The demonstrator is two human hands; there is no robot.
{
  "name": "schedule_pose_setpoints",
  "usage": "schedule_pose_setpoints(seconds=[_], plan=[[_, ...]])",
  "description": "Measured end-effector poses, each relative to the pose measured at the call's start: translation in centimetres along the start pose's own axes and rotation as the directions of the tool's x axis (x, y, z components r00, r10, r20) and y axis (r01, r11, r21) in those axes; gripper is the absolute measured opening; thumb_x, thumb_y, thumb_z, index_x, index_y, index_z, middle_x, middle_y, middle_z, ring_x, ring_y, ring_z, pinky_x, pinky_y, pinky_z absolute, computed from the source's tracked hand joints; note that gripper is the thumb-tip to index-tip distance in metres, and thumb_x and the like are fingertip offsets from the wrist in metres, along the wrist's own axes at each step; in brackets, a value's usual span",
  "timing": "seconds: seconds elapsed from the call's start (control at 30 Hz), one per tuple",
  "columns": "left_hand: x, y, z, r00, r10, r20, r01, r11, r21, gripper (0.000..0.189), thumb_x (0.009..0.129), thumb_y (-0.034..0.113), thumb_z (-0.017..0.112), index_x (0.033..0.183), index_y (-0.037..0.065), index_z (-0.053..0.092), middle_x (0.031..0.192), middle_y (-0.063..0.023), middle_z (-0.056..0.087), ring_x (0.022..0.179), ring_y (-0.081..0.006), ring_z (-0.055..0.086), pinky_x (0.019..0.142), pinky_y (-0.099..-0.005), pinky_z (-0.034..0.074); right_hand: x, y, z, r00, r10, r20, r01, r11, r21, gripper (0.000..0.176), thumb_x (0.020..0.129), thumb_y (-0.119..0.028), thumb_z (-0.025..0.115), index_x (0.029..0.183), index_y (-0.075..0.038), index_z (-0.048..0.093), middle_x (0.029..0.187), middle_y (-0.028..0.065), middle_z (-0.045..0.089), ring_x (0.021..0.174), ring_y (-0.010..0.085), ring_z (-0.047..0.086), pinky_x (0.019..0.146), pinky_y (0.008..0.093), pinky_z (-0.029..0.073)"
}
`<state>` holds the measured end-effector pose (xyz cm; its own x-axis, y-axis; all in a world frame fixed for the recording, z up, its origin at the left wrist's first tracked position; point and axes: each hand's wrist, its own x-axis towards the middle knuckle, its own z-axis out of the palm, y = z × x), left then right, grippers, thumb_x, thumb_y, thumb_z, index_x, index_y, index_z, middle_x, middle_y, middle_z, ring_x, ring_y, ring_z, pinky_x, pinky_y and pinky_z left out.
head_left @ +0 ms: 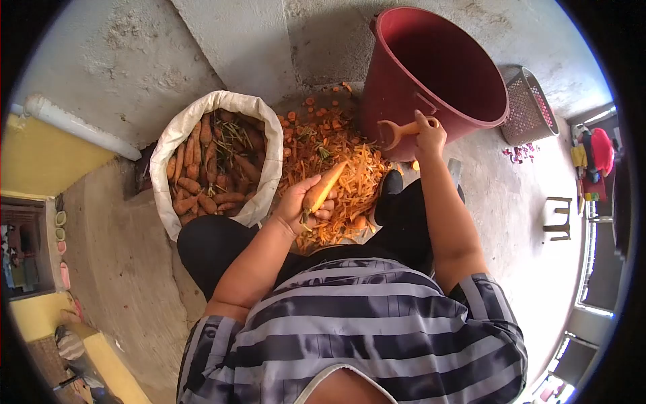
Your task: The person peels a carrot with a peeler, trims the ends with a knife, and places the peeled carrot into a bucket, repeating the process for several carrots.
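My left hand (301, 206) is closed around a carrot (326, 187), its tip pointing up and to the right and its stem end low near my wrist. The carrot's upper side looks bright and peeled. In my right hand (431, 137) is an orange Y-shaped peeler (400, 132), held apart from the carrot, in front of the big red bin's side. Below both hands spreads a heap of carrot peelings (356, 195) on the floor. Left of it stands a white sack (272, 151) with its rim rolled down, holding many unpeeled carrots (208, 165).
A large red bin (397, 81) stands at the upper right against the wall. Beyond it is a grey perforated basket (521, 111), with reddish scraps (519, 153) on the floor. Cut carrot ends (321, 112) lie by the wall. A small stool (557, 219) stands far right.
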<state>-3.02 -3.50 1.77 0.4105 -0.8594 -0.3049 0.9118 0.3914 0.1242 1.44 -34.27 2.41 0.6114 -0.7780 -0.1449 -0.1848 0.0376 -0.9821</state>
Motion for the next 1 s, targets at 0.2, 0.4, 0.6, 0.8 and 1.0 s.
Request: schedule_pose_setpoints(seconds=[0.2,0.4,0.6,0.8,1.0], plan=[[0.5,-0.4,1.0,0.989,0.084,-0.125,-0.071,0.992,0.104,0.032,0.093,0.032,0.036,0.110,0.007,0.046,0.082,-0.0062,0.051,0.061,-0.0120,0.047,0.047,-0.0208,0.040,-13.4,-3.4,2.8,0.785,0.102,0.611,-0.263,0.948,0.179,0.018,0.075,-0.015,0.068,0.069,-0.005,0.055,0.061,0.0021,0.052,0.049,0.0096,0.047,0.040,0.0237,0.036],[0.4,-0.7,-0.3,0.993,-0.027,-0.115,0.042,0.990,0.133,0.031,0.093,0.029,0.035,0.114,0.008,0.045,0.078,-0.0056,0.046,0.063,-0.0119,0.045,0.048,-0.0204,0.039,-8.6,0.4,4.6,0.810,0.213,0.546,-0.345,0.926,0.151,0.015,0.077,-0.015,0.064,0.078,-0.004,0.054,0.058,0.0038,0.049,0.040,0.0129,0.039,0.037,0.0250,0.032],[-0.3,-0.2,0.5,0.990,0.016,-0.139,-0.008,0.998,0.055,0.031,0.091,0.027,0.041,0.115,0.007,0.041,0.080,-0.0058,0.044,0.064,-0.0122,0.042,0.048,-0.0211,0.039,-1.6,1.0,1.5,0.995,0.015,0.098,-0.022,0.997,0.077,0.016,0.073,-0.014,0.069,0.069,-0.004,0.056,0.063,0.0026,0.052,0.055,0.0116,0.047,0.048,0.0279,0.039],[0.6,-0.2,-0.1,0.980,0.111,-0.168,-0.081,0.981,0.175,0.029,0.090,0.026,0.043,0.103,0.002,0.051,0.080,-0.0074,0.055,0.066,-0.0148,0.055,0.054,-0.0262,0.046,-13.2,-3.4,2.8,0.735,0.156,0.660,-0.279,0.957,0.085,0.014,0.077,-0.010,0.064,0.072,-0.001,0.055,0.066,0.0049,0.056,0.057,0.0133,0.054,0.049,0.0262,0.044],[0.4,-0.8,0.2,0.963,0.115,-0.245,-0.054,0.969,0.241,0.031,0.092,0.027,0.038,0.101,0.000,0.050,0.078,-0.0088,0.055,0.064,-0.0154,0.055,0.054,-0.0275,0.047,-11.7,-1.3,4.4,0.688,0.216,0.693,-0.371,0.925,0.079,0.015,0.076,-0.011,0.066,0.074,-0.002,0.054,0.064,0.0061,0.054,0.051,0.0138,0.051,0.044,0.0264,0.041]])
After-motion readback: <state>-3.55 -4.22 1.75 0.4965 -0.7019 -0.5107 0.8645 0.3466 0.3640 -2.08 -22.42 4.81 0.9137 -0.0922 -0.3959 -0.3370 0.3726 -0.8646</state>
